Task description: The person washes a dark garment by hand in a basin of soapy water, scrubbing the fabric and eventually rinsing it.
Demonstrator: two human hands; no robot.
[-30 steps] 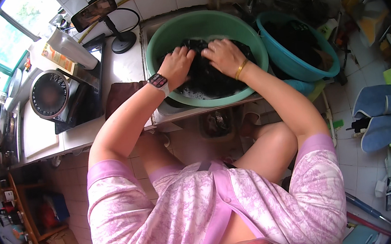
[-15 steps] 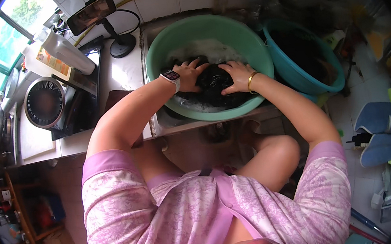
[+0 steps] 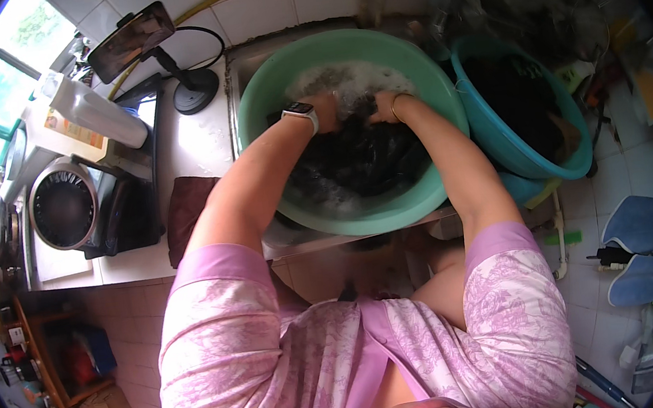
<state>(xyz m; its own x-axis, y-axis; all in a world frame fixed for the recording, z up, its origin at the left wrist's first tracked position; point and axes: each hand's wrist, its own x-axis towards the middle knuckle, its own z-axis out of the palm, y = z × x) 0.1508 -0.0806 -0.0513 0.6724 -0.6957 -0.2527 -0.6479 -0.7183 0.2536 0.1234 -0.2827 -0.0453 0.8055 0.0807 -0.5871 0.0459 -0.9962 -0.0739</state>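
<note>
Suds and cloth: the work looks to be midway; the dark cloth [image 3: 362,160] is wet and under the hands, but white foam [image 3: 340,77] remains around it and none of it is lifted clear.
Phone on stand [image 3: 133,45]: well left of both hands, on the counter beyond the basin's rim.
Brown cloth [image 3: 189,211]: left of the hands and nearer the body, apart from them.
Left hand [image 3: 325,113]: dipped into the suds below a watch [image 3: 300,109]; its fingers are hidden, so whether they grip cannot be told.
Green basin [image 3: 360,43]: all around both hands, the dark cloth spread below and between them.
Right hand [image 3: 385,107]: apart from the left, fingers bent down at the dark cloth; whether they clamp it or only press is unclear.
Blue basin [image 3: 501,148]: right of the right hand, holding a dark pile [image 3: 510,102], untouched by either hand; whether that is finished or waiting does not show.
</note>
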